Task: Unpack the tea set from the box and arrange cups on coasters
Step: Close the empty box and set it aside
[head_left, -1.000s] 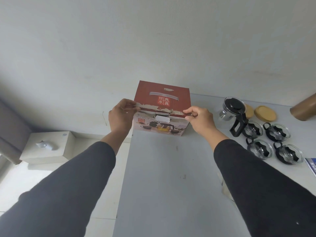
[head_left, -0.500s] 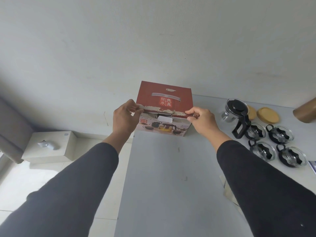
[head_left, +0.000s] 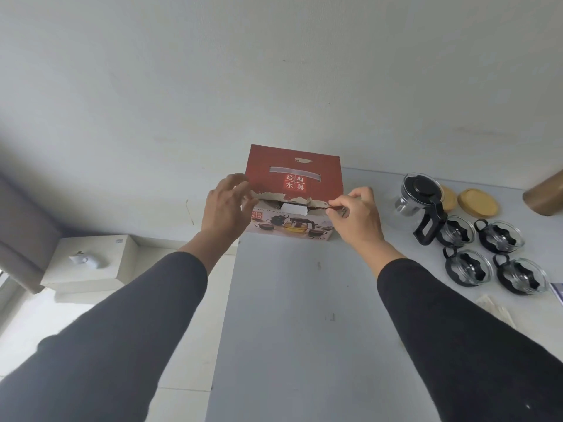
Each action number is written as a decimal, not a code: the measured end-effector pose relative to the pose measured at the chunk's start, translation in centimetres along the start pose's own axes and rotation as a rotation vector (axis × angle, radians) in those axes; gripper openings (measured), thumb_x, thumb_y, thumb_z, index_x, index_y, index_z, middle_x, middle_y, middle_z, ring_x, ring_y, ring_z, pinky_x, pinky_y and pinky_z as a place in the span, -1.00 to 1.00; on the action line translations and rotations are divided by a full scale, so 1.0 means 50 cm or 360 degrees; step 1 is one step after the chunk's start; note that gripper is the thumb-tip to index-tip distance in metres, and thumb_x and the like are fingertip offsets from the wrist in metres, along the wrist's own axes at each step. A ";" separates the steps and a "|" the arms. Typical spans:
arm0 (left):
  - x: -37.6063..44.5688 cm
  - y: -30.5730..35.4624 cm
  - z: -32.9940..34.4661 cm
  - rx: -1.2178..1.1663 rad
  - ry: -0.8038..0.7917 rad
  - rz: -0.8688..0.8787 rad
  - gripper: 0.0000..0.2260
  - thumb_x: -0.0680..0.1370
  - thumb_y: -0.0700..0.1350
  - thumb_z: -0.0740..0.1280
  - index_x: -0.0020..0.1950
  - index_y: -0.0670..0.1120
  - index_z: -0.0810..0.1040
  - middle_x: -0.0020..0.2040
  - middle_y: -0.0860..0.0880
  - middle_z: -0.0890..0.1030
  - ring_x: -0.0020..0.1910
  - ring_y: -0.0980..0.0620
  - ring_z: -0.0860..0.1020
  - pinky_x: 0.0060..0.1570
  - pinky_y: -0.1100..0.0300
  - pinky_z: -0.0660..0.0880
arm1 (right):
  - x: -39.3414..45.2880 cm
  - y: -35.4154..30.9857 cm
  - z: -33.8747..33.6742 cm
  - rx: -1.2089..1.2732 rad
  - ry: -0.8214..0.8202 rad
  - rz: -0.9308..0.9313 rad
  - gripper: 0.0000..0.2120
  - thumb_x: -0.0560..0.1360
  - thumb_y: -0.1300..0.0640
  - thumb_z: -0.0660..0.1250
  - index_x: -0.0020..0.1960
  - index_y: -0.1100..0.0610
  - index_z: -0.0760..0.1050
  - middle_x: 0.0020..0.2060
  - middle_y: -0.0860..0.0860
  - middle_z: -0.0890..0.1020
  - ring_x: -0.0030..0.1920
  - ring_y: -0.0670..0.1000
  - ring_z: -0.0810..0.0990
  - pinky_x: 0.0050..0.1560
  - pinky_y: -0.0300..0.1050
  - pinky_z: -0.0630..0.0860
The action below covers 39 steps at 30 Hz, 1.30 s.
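Centrally, the red box point(head_left: 294, 190) stands at the desk's point(head_left: 304, 330) far edge; right hand point(head_left: 356, 219) pinches its torn flap, left hand point(head_left: 225, 208) hovers with fingers spread beside it. Teapot point(head_left: 422, 201) and four cups point(head_left: 493, 254) stand rightward.

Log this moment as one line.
left hand: open, at box flap | right hand: pinching flap | four cups, teapot: out

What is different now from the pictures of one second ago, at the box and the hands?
The left hand has opened and let go of the box lid's torn edge; its fingers now spread beside it. The right hand still pinches the lid edge at its corner. The box, teapot and four cups stayed where they were.
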<state>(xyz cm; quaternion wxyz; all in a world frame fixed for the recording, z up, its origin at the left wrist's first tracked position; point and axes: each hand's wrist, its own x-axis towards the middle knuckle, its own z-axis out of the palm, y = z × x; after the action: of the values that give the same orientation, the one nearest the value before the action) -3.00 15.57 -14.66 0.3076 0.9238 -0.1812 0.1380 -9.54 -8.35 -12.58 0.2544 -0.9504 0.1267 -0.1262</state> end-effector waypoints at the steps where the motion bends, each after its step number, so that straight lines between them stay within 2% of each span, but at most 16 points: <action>1: 0.002 0.002 0.000 0.0026 -0.0029 0.0060 -0.93 0.48 -0.18 0.39 -0.15 -0.17 0.58 0.12 -0.04 0.59 -0.01 -0.11 0.57 -0.05 0.04 0.47 | -0.003 -0.003 0.004 -0.0062 0.0073 -0.0083 -0.84 0.40 0.14 0.44 -0.04 0.16 0.65 0.01 0.11 0.45 0.02 0.10 0.48 -0.05 -0.18 0.42; 3: 0.002 0.010 0.002 -0.0002 -0.0050 0.0094 -0.93 0.49 -0.20 0.39 -0.10 -0.19 0.58 0.08 -0.01 0.63 0.02 -0.10 0.58 -0.01 0.08 0.45 | -0.007 -0.015 0.012 -0.0141 0.0106 -0.0281 -0.77 0.33 0.10 0.50 -0.04 0.13 0.64 0.01 0.11 0.50 0.03 0.14 0.49 -0.03 -0.05 0.49; 6: -0.002 0.018 0.008 -0.0040 0.0000 0.0057 -0.93 0.49 -0.21 0.40 -0.09 -0.20 0.56 0.05 -0.02 0.65 0.02 -0.10 0.58 -0.04 0.14 0.42 | -0.013 -0.035 0.032 -0.0199 0.0085 -0.0485 -0.68 0.24 0.07 0.56 -0.03 0.08 0.63 -0.06 0.05 0.56 -0.03 0.12 0.55 -0.11 -0.06 0.43; 10: -0.003 0.017 0.011 -0.0036 0.0029 0.0111 -0.93 0.49 -0.22 0.38 -0.04 -0.16 0.59 0.01 -0.03 0.65 0.04 -0.11 0.58 -0.08 0.15 0.44 | -0.019 -0.045 0.055 -0.0231 0.0212 -0.0476 -0.71 0.21 0.14 0.57 -0.10 0.07 0.61 -0.14 0.01 0.59 -0.09 0.14 0.57 -0.19 -0.10 0.33; 13: -0.010 0.014 0.016 0.0000 0.0008 0.0154 -0.87 0.48 -0.20 0.41 0.00 -0.19 0.59 0.10 -0.08 0.64 0.20 -0.10 0.56 -0.06 0.10 0.50 | -0.015 -0.045 0.061 -0.0250 0.0256 -0.0457 -0.75 0.24 0.14 0.56 -0.13 0.06 0.59 -0.18 0.00 0.60 -0.12 0.14 0.56 -0.22 -0.12 0.31; 16: -0.021 0.009 0.027 0.0034 -0.0017 0.0183 -0.90 0.47 -0.22 0.44 -0.06 -0.21 0.61 0.18 -0.11 0.62 0.29 -0.13 0.51 -0.04 0.01 0.55 | -0.012 -0.044 0.063 -0.0262 0.0242 -0.0455 -0.78 0.26 0.13 0.55 -0.14 0.05 0.58 -0.19 -0.01 0.59 -0.12 0.14 0.55 -0.23 -0.13 0.29; 23: -0.034 0.001 0.029 0.0118 -0.0039 0.0387 -0.73 0.38 -0.34 0.49 0.06 -0.23 0.60 0.14 -0.17 0.63 0.22 -0.25 0.55 -0.13 -0.06 0.59 | -0.009 -0.038 0.063 -0.0229 0.0185 -0.0451 -0.77 0.29 0.07 0.52 -0.09 0.05 0.59 -0.13 0.00 0.59 -0.05 0.14 0.52 -0.18 -0.10 0.29; 28: -0.035 -0.009 0.031 0.0143 -0.0057 0.0414 -0.75 0.42 -0.33 0.46 0.08 -0.22 0.60 0.19 -0.14 0.61 0.26 -0.21 0.52 -0.10 -0.06 0.61 | -0.008 -0.036 0.065 -0.0154 0.0200 -0.0446 -0.74 0.27 0.05 0.53 -0.08 0.07 0.59 -0.11 0.00 0.57 -0.02 0.13 0.50 -0.18 -0.08 0.36; 33: -0.040 -0.002 0.034 0.0143 -0.0044 0.0394 -0.74 0.40 -0.35 0.47 0.07 -0.25 0.60 0.15 -0.18 0.62 0.24 -0.25 0.53 -0.03 -0.05 0.58 | -0.002 -0.039 0.065 -0.0057 0.0188 -0.0427 -0.72 0.25 0.06 0.54 -0.08 0.08 0.58 -0.09 0.03 0.54 0.00 0.13 0.50 -0.13 0.01 0.49; 36: -0.031 0.012 0.035 0.0143 -0.0033 0.0339 -0.76 0.39 -0.36 0.47 0.03 -0.29 0.58 0.10 -0.22 0.61 0.18 -0.26 0.55 -0.05 -0.04 0.59 | 0.001 -0.041 0.063 -0.0015 0.0173 -0.0405 -0.74 0.25 0.08 0.53 -0.11 0.09 0.56 -0.10 0.03 0.52 0.01 0.12 0.49 -0.11 0.05 0.51; 39: -0.018 0.035 0.038 0.0157 -0.0013 0.0219 -0.78 0.33 -0.37 0.50 -0.08 -0.32 0.56 0.00 -0.25 0.57 -0.01 -0.24 0.59 -0.12 0.01 0.61 | 0.002 -0.042 0.061 0.0008 0.0175 -0.0399 -0.75 0.25 0.09 0.52 -0.18 0.12 0.51 -0.12 0.03 0.51 -0.02 0.11 0.49 -0.13 0.05 0.50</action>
<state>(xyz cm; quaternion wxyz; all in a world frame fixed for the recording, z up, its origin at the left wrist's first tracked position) -4.27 13.32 -15.58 0.2507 0.9238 -0.2384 0.1639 -8.15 -5.25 -14.05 0.2317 -0.9498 0.0204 -0.2091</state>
